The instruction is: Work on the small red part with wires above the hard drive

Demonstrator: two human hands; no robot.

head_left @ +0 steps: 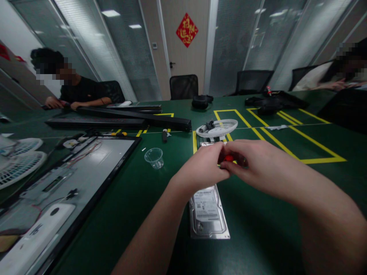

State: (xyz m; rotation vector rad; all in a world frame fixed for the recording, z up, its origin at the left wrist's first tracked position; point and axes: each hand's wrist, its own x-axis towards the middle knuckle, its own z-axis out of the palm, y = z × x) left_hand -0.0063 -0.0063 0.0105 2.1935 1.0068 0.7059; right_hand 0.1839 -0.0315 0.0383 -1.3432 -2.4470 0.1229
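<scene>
A silver hard disk drive (pixel 205 214) with a printed white label lies flat on the green table below my hands. Just above its far end, my left hand (pixel 207 162) and my right hand (pixel 248 156) meet with fingertips together. Between the fingers shows a small red-orange piece (pixel 228 158); its full shape is hidden. My right hand pinches around this piece with thumb and fingers. The left fingers are curled in beside it, and what they hold is hidden. Behind my hands sits a white slotted basket (pixel 231 125) with small dark parts in it.
A clear plastic cup (pixel 154 158) stands left of my hands. An opened flat panel (pixel 94 164) covers the left side. Long black bars (pixel 114 121) lie behind it, near a person (pixel 83 89). Another person (pixel 318 78) sits far right. Yellow tape (pixel 321 159) marks the table.
</scene>
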